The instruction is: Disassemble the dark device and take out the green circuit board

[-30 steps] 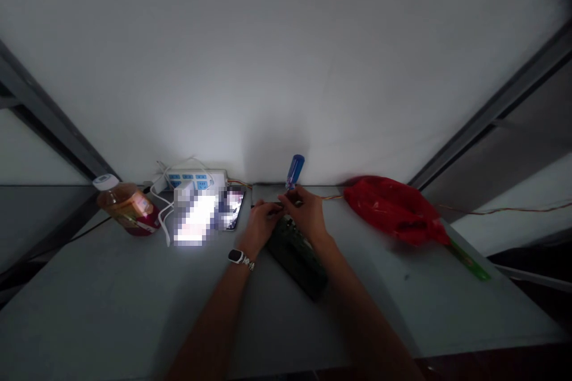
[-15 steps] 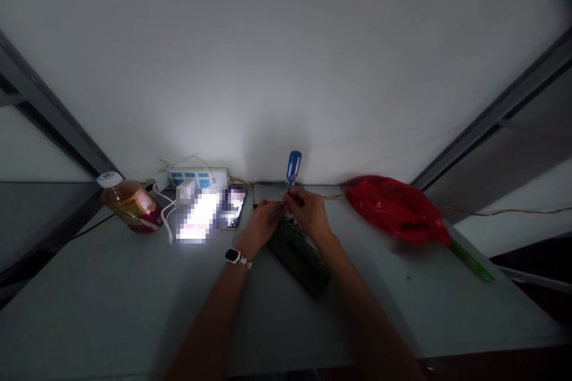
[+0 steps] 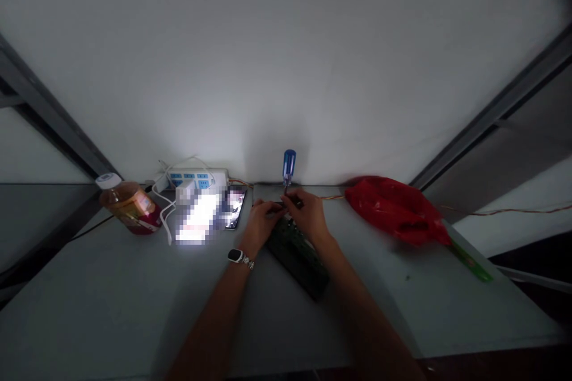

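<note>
A screwdriver (image 3: 289,166) with a clear blue handle stands nearly upright, handle up. The fingers of my right hand (image 3: 310,214) are closed around its shaft, below the handle. My left hand (image 3: 260,225) meets it from the other side, fingers bent together at the far end of a dark green circuit board (image 3: 297,259); what they pinch is hidden. The board lies at a slant on the table between my forearms, some small parts showing on its surface. The screwdriver's tip is hidden behind my fingers. A watch (image 3: 240,257) is on my left wrist.
On the left stand a drink bottle (image 3: 131,205) and a white power strip (image 3: 220,177) with cables. Beside a bright blurred patch lies a phone (image 3: 236,205). A red plastic bag (image 3: 388,208) with a green strip lies right on the grey table (image 3: 102,303), against the wall.
The screwdriver's handle has swung slightly left and stands more upright. Both hands stay at the board's far end with only small finger shifts.
</note>
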A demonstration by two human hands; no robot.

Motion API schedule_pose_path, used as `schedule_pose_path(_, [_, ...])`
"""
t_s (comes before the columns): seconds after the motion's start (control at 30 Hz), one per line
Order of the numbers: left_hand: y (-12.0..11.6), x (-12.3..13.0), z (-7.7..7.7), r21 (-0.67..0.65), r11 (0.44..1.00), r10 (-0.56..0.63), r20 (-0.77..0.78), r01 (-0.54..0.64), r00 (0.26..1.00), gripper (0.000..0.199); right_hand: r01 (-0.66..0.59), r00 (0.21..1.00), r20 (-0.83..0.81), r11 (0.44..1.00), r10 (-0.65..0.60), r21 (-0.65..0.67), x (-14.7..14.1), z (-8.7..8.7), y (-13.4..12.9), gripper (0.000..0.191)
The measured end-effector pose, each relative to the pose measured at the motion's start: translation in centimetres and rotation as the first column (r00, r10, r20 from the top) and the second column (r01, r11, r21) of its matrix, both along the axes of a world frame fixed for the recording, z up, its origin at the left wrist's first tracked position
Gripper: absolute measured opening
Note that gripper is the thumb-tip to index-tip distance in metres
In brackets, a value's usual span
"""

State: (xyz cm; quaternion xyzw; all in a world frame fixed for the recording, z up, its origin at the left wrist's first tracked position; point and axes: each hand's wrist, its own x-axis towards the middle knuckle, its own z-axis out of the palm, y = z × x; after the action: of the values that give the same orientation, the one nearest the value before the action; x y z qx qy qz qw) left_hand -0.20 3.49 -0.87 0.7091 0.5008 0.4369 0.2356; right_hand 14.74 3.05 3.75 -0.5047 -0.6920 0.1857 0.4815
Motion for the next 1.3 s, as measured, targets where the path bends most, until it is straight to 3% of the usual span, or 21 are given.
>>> schedule_pose_path(0.17, [0.1,-0.7,-0.2,0.032,0.990,-0.136,-0.024,0.137,0.990,0.021,-0.073,0.994,0.083,0.996,0.069,0.054,0.3,-0.2,-0.1,0.019])
schedule_pose_path(0.27, [0.1,-0.7,-0.2,0.013,0.994,-0.112,-0.012,0.113,0.994,0.020,-0.086,0.995,0.044,0.996,0.084,0.031,0.2,-0.3,-0.2,0.020])
schedule_pose_path(0.4, [-0.1,-0.3,0.0,0.021,0.998,-0.066,-0.006,0.066,0.998,0.017,-0.011,0.998,0.064,1.000,0.012,-0.013,0.2,-0.7,0.0,0.013])
schedule_pose_path(0.5, [-0.1,-0.5,0.1,0.023,0.997,-0.078,-0.009,0.078,0.997,0.016,0.002,0.996,0.093,1.000,-0.002,-0.009,0.4,-1.1,0.3,0.020])
schedule_pose_path(0.67, [-0.4,-2.0,0.6,0.071,0.997,-0.028,0.056,0.024,0.998,0.017,-0.067,0.989,-0.133,0.995,0.057,-0.076,0.6,-1.5,0.2,0.026])
schedule_pose_path(0.77, [-1.3,-2.9,0.9,0.073,0.997,0.005,0.094,-0.012,0.996,0.018,-0.127,0.905,-0.422,0.983,0.058,-0.136,0.9,-1.8,-0.9,0.029])
schedule_pose_path(0.87, [-2.7,-3.7,1.1,0.026,1.000,-0.005,0.064,0.003,0.998,0.016,-0.225,0.723,-0.689,0.960,0.050,-0.168,1.2,-2.5,-2.3,0.034])
schedule_pose_path(0.97, [-3.8,-4.1,1.2,-0.059,0.995,-0.075,0.041,0.077,0.996,0.018,-0.290,0.583,-0.813,0.933,-0.004,-0.213,1.3,-3.2,-3.5,0.035])
schedule_pose_path(1.1, [-4.0,-4.0,0.8,-0.124,0.979,-0.148,0.107,0.160,0.983,0.020,-0.323,0.517,-0.855,0.915,-0.044,-0.242,1.0,-3.5,-4.4,0.031])
schedule_pose_path(1.3, [-3.6,-3.9,-0.1,-0.144,0.979,-0.120,0.146,0.141,0.982,0.019,-0.319,0.485,-0.873,0.917,-0.061,-0.241,0.8,-3.3,-4.4,0.031])
